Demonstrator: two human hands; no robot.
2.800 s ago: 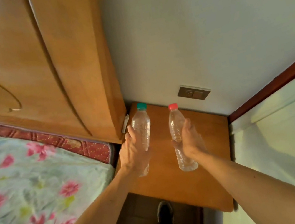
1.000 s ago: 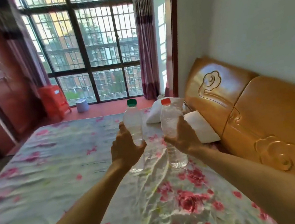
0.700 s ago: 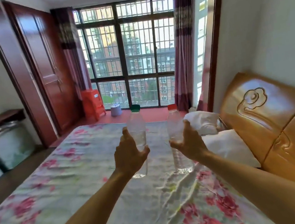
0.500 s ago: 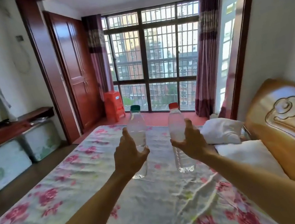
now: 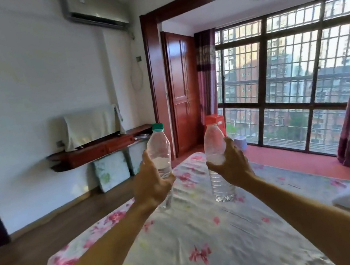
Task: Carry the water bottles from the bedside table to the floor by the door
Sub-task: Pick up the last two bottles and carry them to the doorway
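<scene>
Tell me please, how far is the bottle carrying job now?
Done: both bottles are picked up. In hand: the left hand holds the green-capped bottle, the right hand the red-capped bottle, above the bed. Left: setting them on the floor by the door.

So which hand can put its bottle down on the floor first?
Probably the left hand, holding the green-capped bottle. The bare wooden floor lies on that side, past the bed. The right hand with the red-capped bottle is over the bed.
</scene>
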